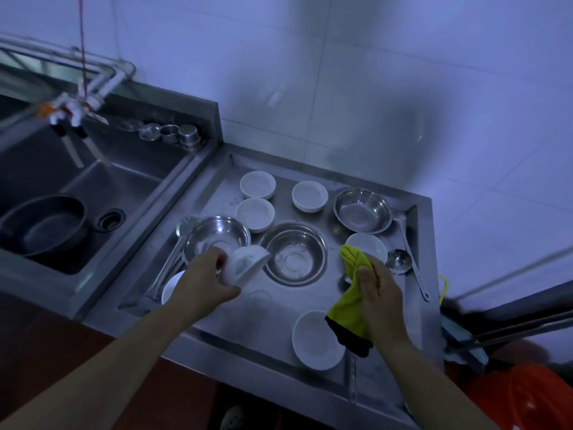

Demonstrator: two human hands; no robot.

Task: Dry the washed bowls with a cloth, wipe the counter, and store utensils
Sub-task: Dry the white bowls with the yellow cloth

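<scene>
My left hand (206, 279) gripping a tilted white bowl (246, 263) above the steel counter (266, 318), my right hand (379, 293) clutching a yellow cloth (350, 305), more bowls spread around, ladle (400, 260) at right

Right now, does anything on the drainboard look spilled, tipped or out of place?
Nothing looks broken or spilled. The only tilted piece is the white bowl, and the left hand grips it on edge, so that is deliberate. The right hand holds the yellow cloth. Water drops sit in the middle steel bowl, not yet dried.
</scene>
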